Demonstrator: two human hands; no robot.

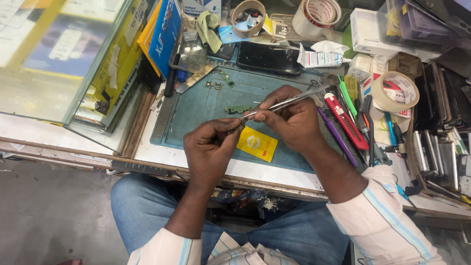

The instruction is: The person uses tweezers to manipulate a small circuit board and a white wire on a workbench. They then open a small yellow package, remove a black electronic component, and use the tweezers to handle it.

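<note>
Over the blue mat [206,105], the right hand [289,118] gripped metal tweezers [289,101]; the left hand [211,147] pinched something too small to tell. Two tape rolls [395,92], one phone [269,58], a yellow packet [257,144] crowded the surface.

pale blue-striped sleeves [378,221], blue jeans [142,206]
</note>
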